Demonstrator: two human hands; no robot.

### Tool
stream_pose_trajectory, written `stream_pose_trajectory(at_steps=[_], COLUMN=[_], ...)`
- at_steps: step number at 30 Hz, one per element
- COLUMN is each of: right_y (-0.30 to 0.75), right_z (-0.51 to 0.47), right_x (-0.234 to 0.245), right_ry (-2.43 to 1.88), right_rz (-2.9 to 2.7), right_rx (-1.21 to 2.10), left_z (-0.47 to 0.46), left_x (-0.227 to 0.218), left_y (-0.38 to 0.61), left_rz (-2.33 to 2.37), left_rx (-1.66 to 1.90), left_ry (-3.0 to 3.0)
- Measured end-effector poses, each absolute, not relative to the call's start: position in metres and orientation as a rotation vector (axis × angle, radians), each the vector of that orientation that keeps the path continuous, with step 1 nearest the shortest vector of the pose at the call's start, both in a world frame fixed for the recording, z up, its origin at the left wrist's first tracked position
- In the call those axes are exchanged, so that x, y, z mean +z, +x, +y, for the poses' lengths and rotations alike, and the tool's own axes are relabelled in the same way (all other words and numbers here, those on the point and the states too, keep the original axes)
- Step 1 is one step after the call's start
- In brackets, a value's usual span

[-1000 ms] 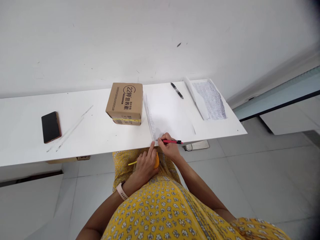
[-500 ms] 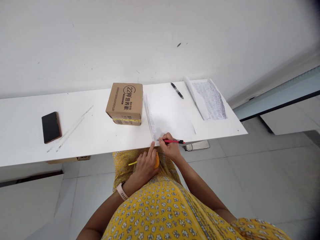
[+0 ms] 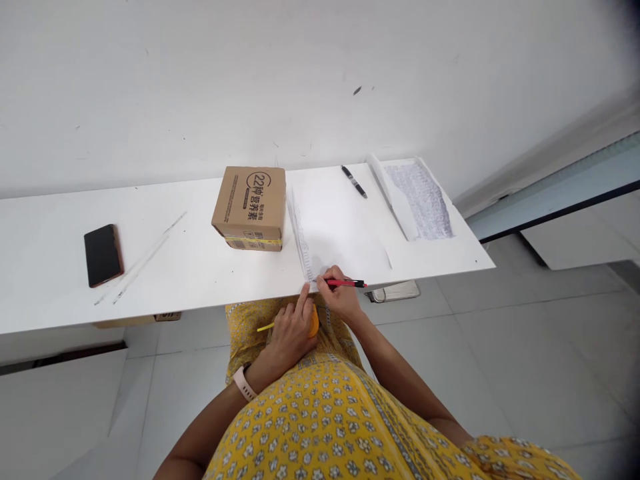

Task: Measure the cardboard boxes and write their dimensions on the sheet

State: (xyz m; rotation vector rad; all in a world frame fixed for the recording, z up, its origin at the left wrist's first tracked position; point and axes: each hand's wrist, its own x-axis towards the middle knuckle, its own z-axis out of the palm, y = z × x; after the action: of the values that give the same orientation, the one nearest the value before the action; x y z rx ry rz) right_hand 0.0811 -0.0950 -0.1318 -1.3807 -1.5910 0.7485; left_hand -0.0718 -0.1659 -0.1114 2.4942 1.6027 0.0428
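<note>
My right hand (image 3: 341, 295) grips a red pen (image 3: 345, 283) with its tip on the near corner of a white sheet of paper (image 3: 340, 233) at the table's front edge. My left hand (image 3: 290, 330) is closed around an orange tape measure (image 3: 313, 323), its yellow tape sticking out to the left, and its forefinger presses the paper's near edge. A cardboard box (image 3: 251, 207) with a band of yellow tape stands just left of the sheet.
On the white table (image 3: 190, 267) lie a black phone (image 3: 103, 254) at the left, thin clear rods (image 3: 140, 263), a black pen (image 3: 354, 181) and a printed sheet (image 3: 419, 199) at the right. A wall rises behind. Tiled floor lies below.
</note>
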Motion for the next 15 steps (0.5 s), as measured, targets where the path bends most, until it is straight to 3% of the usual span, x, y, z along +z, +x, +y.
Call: stream_pose_trajectory(at_steps=[15], right_y=[0.0825], right_z=[-0.0925], right_x=[-0.1299], right_ry=[-1.365], right_rz=[-1.588], right_rx=[0.745], left_z=[-0.1657], left_x=[-0.1137], left_y=[-0.0721], left_rz=[1.598], left_rx=[0.027], left_ry=[2.508])
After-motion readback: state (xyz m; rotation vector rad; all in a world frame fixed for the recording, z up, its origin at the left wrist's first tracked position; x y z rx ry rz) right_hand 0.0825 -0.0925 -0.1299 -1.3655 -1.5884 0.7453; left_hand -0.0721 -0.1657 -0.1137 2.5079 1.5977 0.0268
